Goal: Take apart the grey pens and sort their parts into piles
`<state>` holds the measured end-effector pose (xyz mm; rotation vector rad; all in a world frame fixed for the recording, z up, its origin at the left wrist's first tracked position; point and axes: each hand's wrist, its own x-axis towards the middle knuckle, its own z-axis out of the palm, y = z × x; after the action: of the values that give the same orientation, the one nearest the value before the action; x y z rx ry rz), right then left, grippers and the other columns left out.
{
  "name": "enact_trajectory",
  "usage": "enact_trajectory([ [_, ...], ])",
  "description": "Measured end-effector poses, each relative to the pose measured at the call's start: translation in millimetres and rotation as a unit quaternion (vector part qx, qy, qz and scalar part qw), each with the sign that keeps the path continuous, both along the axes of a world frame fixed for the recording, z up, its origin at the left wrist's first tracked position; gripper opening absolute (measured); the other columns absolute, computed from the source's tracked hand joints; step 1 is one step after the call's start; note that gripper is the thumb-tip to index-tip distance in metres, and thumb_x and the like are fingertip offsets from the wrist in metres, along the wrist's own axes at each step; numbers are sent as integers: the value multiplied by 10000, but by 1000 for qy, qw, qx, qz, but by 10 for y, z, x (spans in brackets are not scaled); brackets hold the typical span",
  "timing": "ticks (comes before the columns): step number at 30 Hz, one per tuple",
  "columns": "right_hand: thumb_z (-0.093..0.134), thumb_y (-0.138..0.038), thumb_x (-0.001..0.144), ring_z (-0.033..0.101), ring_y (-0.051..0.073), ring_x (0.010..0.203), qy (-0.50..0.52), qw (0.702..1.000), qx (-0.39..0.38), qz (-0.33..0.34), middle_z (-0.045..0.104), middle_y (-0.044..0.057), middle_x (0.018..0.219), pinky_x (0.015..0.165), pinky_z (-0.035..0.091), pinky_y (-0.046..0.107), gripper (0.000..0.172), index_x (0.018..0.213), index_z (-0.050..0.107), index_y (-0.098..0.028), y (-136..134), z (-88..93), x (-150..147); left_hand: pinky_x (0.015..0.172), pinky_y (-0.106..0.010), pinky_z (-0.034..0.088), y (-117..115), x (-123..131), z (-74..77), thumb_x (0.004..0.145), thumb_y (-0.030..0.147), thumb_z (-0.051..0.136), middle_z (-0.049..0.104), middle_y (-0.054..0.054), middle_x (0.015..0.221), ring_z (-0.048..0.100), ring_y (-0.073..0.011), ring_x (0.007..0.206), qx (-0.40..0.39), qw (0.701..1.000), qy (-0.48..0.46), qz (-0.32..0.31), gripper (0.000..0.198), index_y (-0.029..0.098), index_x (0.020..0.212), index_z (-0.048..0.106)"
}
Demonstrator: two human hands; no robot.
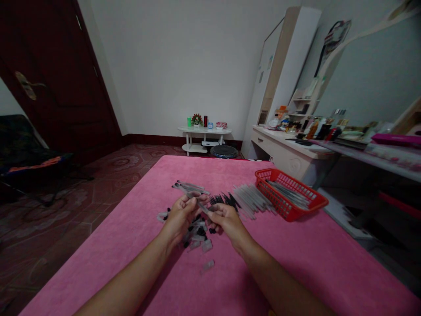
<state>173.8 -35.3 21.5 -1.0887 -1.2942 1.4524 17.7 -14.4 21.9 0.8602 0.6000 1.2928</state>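
Observation:
My left hand [182, 214] and my right hand [226, 220] are close together above the pink cloth, fingers closed on one thin pale pen [203, 207]. The pen slants down from the left fingertips to the right ones. Beneath and between the hands lies a loose pile of clear pen caps [206, 245] and small black parts [200, 231], partly hidden by the fingers. Just beyond my left hand are several pens with dark ends [194, 188]. Past my right hand lie black pointed pieces [230, 199] and a row of clear pen barrels [251, 199].
A red plastic basket [289, 215] holding thin grey rods [292, 195] stands on the right of the pink-covered table [131, 259]. A single clear cap [208, 265] lies nearer to me. Beyond are a dressing table [286, 149], a low white stand [194, 130] and a folding chair [29, 153].

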Motion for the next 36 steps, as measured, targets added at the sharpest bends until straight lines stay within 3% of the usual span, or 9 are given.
enact_trajectory([
  [5,572,-587,730,335,46,335,39,990,-61,123,537,-21,483,369,233,194,441,638,534,-157,-67,63,-33,682,-243,541,-52,26,17,706,253,758,664,-8,756,671,-143,720,3,1000,-20,-16,253,158,876,597],
  [9,509,-468,825,404,79,375,-131,988,48,64,550,-4,495,404,248,212,366,651,592,-157,-111,79,-29,619,-232,543,-28,40,19,670,265,782,645,-11,712,660,-138,653,-36,999,5,31,248,129,777,604],
  [13,554,-289,820,622,192,653,-464,855,221,-69,686,79,684,567,346,266,191,717,675,-183,-185,62,-13,561,-196,534,160,-173,-11,729,243,728,659,-29,682,633,-102,570,-81,985,7,151,172,114,732,614],
  [16,559,-313,840,651,216,735,-560,785,258,-66,717,87,770,615,354,279,181,791,701,-212,-236,50,-50,553,-182,533,273,-351,-12,763,201,684,679,-41,721,647,-103,609,-79,974,16,212,103,113,774,632],
  [25,659,-376,779,634,168,798,-462,838,290,-18,706,15,892,660,383,240,159,857,709,-248,-228,-47,-119,565,-250,504,188,-223,-26,713,355,697,650,-9,701,618,-139,594,26,966,204,156,364,135,1002,670],
  [28,564,-372,840,602,139,681,-335,909,243,-60,674,15,749,591,381,225,219,785,685,-198,-100,-88,-40,630,-276,477,175,-259,-58,779,321,602,679,-47,754,619,-178,682,151,891,395,165,288,155,988,709],
  [31,442,-464,884,503,111,485,-183,966,157,-97,570,-6,552,463,338,212,386,690,595,-168,42,-98,56,693,-290,434,128,-296,-68,819,252,525,695,-58,883,605,-212,826,274,734,598,169,272,225,1000,726],
  [33,422,-536,870,429,97,412,-130,978,121,-111,504,-25,486,418,303,211,441,659,551,-171,104,-96,112,681,-288,408,86,-294,-61,832,225,493,689,-45,921,592,-213,846,314,641,682,158,304,266,1038,713],
  [36,455,-556,842,387,88,393,-137,978,111,-111,461,-32,455,401,264,213,449,623,533,-173,144,-115,163,656,-288,386,46,-273,-50,839,192,476,679,-39,928,582,-209,829,353,562,734,146,335,288,1077,691],
])
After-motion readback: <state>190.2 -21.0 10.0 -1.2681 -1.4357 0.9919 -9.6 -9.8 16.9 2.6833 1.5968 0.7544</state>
